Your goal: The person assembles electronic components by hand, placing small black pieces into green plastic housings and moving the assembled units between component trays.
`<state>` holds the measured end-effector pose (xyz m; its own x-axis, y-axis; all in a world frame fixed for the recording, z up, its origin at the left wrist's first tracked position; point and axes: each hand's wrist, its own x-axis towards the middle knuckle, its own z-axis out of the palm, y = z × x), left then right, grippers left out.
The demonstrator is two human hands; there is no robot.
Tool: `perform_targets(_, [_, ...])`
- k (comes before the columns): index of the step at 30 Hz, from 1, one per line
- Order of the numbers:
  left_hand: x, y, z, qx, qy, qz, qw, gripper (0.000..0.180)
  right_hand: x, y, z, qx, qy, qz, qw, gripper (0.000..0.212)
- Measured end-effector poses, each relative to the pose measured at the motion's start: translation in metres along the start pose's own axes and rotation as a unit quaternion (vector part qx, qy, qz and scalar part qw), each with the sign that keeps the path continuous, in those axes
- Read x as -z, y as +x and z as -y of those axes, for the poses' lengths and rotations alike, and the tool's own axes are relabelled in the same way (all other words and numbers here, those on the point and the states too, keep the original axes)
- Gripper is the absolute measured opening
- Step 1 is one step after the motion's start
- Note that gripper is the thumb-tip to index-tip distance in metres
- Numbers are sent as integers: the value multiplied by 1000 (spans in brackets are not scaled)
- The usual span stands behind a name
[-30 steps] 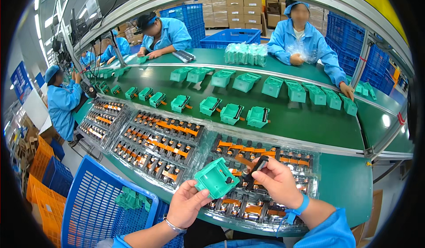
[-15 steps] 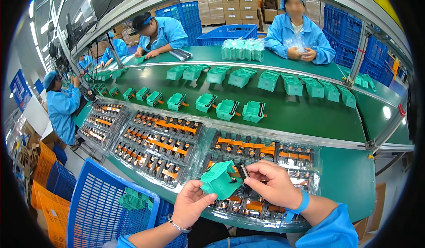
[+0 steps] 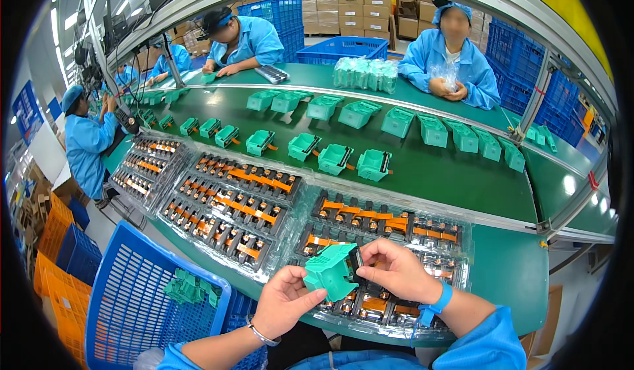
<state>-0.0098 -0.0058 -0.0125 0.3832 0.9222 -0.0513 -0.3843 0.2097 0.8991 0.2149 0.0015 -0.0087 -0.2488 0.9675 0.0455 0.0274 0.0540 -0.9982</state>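
My left hand (image 3: 288, 304) grips a green plastic housing (image 3: 326, 276) by its left side, thumb along the lower edge. Opposite it, my right hand (image 3: 396, 272) pinches a narrow black part (image 3: 356, 263) and holds it against the housing's open right end. How far the black part sits inside cannot be made out. Both hands are above a clear plastic tray (image 3: 467, 238) holding rows of black parts with orange ribbon strips (image 3: 343, 207). A blue band is around my right wrist, and a bracelet is on my left.
Beyond the trays, a green conveyor (image 3: 462, 188) carries two rows of green housings (image 3: 374, 164). Another parts tray (image 3: 228, 205) lies to the left. At lower left is a blue crate (image 3: 112, 291) with green pieces. Co-workers in blue (image 3: 449, 59) are across the line, below a metal frame (image 3: 555, 218).
My right hand has brought the black part from a tilted position beside the housing up against its open end. My left hand still holds the housing, slightly turned.
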Motion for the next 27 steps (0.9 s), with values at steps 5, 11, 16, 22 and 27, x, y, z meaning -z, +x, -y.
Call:
perform_targets(5, [-5, -3, -3, -7, 6, 6, 1000, 32, 0, -1, 12, -56, -1, 21, 998, 15])
perform_targets(11, [-2, 0, -2, 3, 31, 29, 999, 32, 1, -1, 7, -50, 13, 19, 998, 15])
perform_targets(16, [-6, 3, 0, 17, 7, -15, 1000, 40, 4, 0, 4, -42, -13, -21, 999, 15])
perform_targets(22, [-9, -41, -63, -296, 178, 237, 908, 35, 66, 26, 29, 53, 5, -200, 978, 9])
perform_targets(27, [-44, -75, -106, -387, 61, 426, 816, 16, 154, 61, 9, -53, -114, -312, 942, 12])
